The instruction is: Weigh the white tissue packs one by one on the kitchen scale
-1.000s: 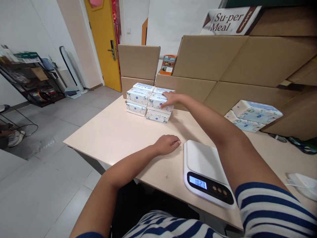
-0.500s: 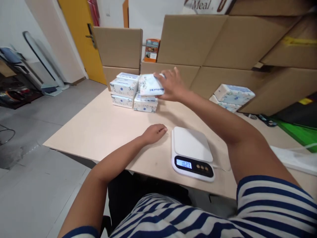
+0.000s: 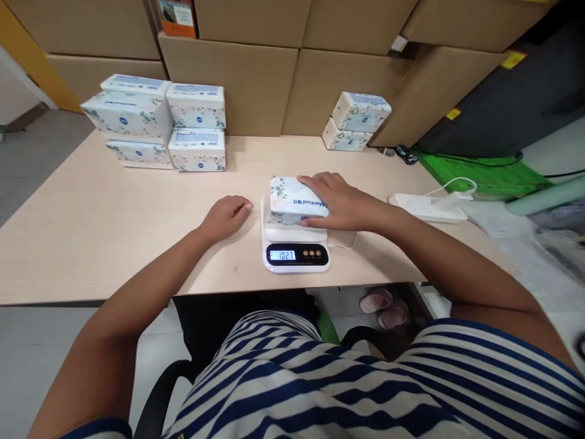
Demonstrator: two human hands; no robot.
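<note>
My right hand (image 3: 342, 204) grips a white floral tissue pack (image 3: 292, 198) by its right end, thumb on the near side and fingers over the top. The pack is over the platform of a white kitchen scale (image 3: 297, 266); whether its full weight rests there I cannot tell. The scale's lit display (image 3: 282, 255) reads 1027 with a small dash before it. My left hand (image 3: 227, 217) rests on the table just left of the scale, fingers curled in, with nothing visible in it.
Several tissue packs (image 3: 196, 149) are stacked at the back left. Two more packs (image 3: 350, 139) stand one on the other at the back right. Cardboard boxes (image 3: 237, 85) line the rear edge. A white power strip (image 3: 427, 208) and a green item (image 3: 470, 174) lie to the right.
My right hand has carried the tissue pack from the left stack rightward and nearer, over the scale. The head view has turned right and down. My left hand stays beside the scale.
</note>
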